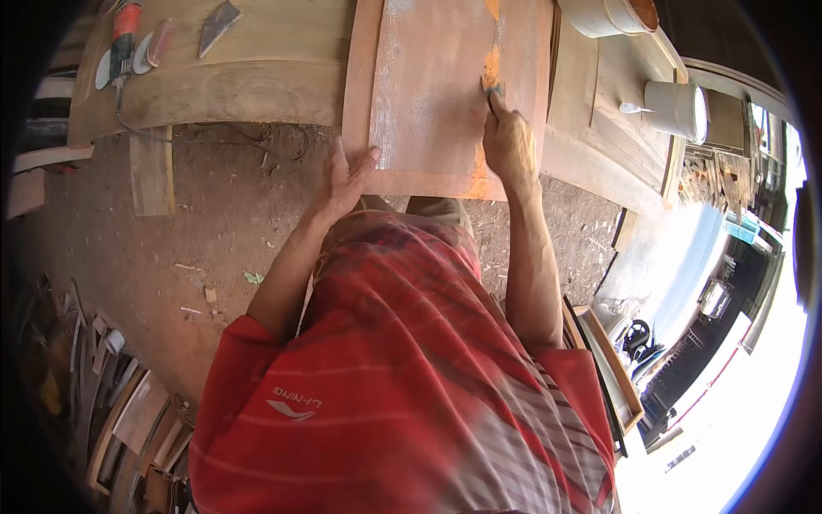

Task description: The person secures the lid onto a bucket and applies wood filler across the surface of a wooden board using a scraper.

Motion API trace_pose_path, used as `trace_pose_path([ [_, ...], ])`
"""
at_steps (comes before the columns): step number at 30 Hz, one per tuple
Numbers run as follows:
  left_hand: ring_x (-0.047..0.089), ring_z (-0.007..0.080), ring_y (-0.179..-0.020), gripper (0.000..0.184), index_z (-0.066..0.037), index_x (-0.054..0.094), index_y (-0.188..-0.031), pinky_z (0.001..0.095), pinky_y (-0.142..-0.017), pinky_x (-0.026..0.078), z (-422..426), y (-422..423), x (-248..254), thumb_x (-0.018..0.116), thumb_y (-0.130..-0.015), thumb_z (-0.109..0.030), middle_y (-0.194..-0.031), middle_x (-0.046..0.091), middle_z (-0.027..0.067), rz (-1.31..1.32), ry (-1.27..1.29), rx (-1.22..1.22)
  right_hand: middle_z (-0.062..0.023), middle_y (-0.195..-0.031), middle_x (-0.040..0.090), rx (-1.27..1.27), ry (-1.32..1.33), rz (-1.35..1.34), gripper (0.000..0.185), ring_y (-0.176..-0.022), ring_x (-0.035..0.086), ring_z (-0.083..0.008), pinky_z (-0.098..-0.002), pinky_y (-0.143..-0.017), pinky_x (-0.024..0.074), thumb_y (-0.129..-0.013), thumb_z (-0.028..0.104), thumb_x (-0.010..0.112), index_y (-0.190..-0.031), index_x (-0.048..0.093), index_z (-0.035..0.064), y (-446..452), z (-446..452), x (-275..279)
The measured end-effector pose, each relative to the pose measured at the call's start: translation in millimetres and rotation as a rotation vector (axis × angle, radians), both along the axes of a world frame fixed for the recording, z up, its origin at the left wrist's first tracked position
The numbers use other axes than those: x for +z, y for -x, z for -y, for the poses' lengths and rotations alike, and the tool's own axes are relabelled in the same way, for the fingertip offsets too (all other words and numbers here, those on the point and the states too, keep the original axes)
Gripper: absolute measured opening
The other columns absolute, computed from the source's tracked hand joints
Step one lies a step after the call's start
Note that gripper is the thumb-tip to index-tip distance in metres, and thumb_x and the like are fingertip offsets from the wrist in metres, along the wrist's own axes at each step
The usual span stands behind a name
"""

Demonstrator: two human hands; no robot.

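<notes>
A flat reddish-brown wooden panel [432, 103] lies in front of me across the bench, its near end close to my waist. An uneven strip of orange putty [479, 163] runs along its right side. My right hand [511, 150] is closed around a putty knife [492, 89], whose blade touches the orange strip. At the near left corner, my left hand [344, 182] grips the panel's edge, thumb on the top face and fingers along the side. Pale whitish smears mark the panel's left part.
A red and black angle grinder [125, 38] with a cord rests on the left bench [248, 90], near sanding discs [154, 47]. At right are a putty bucket [604, 15] and a white bucket [676, 111]. Wood offcuts [141, 411] pile up at lower left.
</notes>
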State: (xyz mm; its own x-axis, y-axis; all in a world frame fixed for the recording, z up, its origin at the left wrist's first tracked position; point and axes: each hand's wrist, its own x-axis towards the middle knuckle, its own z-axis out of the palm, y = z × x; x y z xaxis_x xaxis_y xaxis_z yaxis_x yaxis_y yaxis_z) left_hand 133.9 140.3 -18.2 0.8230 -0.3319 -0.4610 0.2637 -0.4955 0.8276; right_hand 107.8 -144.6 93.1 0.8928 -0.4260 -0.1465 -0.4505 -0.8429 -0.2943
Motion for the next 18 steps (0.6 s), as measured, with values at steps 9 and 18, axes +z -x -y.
trace_pose_path([
  [9, 0.054, 0.0412, -0.134, 0.083, 0.012, 0.037, -0.148, 0.0471, -0.111, 0.044, 2.4, -9.0, 17.8, 0.067, -0.098, -0.048, -0.142, 0.054, 0.0336, -0.053, 0.064, 0.026, -0.0303, -0.102, 0.071, 0.011, 0.001, -0.046, 0.043, -0.097, 0.071, -0.0424, -0.0528, -0.087, 0.0553, -0.100, 0.016, 0.051, -0.140, 0.063, 0.0047, -56.0, 31.2, -10.5],
  [18, 0.064, 0.0260, -0.111, 0.068, 0.010, 0.043, -0.143, 0.0396, -0.097, 0.051, 7.9, -18.0, 40.7, 0.068, -0.100, -0.037, -0.123, 0.065, 0.0208, -0.137, 0.123, 0.027, -0.0240, -0.105, 0.072, 0.086, 0.060, -0.187, 0.040, -0.102, 0.071, -0.0396, -0.0488, -0.088, 0.0581, -0.105, 0.017, 0.048, -0.143, 0.058, 0.0081, -110.4, 61.4, -5.2],
])
